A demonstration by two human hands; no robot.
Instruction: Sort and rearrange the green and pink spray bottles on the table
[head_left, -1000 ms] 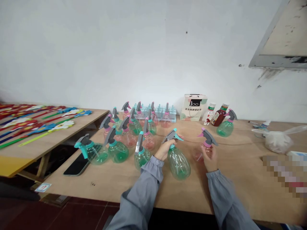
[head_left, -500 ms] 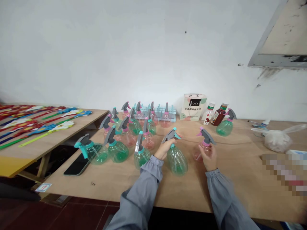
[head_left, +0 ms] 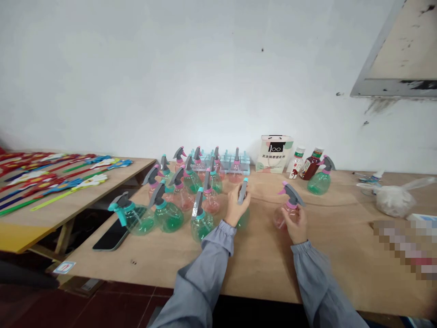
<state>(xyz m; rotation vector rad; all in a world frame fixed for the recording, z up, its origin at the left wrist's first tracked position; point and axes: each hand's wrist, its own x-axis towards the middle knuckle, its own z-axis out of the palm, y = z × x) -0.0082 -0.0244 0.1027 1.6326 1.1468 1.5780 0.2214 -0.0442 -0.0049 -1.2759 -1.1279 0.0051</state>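
Note:
My left hand [head_left: 235, 208] is wrapped round the neck of a green spray bottle [head_left: 244, 218] with a grey head and teal nozzle. The hand hides much of this bottle's body. On the right, my right hand [head_left: 297, 224] grips a pink spray bottle [head_left: 280, 217] by its side, just below the pink collar; that bottle stands upright on the table. Close to my left wrist is another green spray bottle [head_left: 201, 224]. Several more green and pink ones stand grouped to the left, among them a green bottle [head_left: 169, 217].
A phone [head_left: 111, 236] lies at the table's left. Along the wall are a pale blue rack [head_left: 225, 164], a paper bag [head_left: 274, 157], two drink bottles, one a dark red bottle [head_left: 310, 166], and a green spray bottle [head_left: 319, 181]. A plastic bag [head_left: 396, 200] sits at right.
My left hand has moved the green spray bottle slightly back and turned it, so its nozzle now points away from me rather than right. My right hand stays on the pink bottle.

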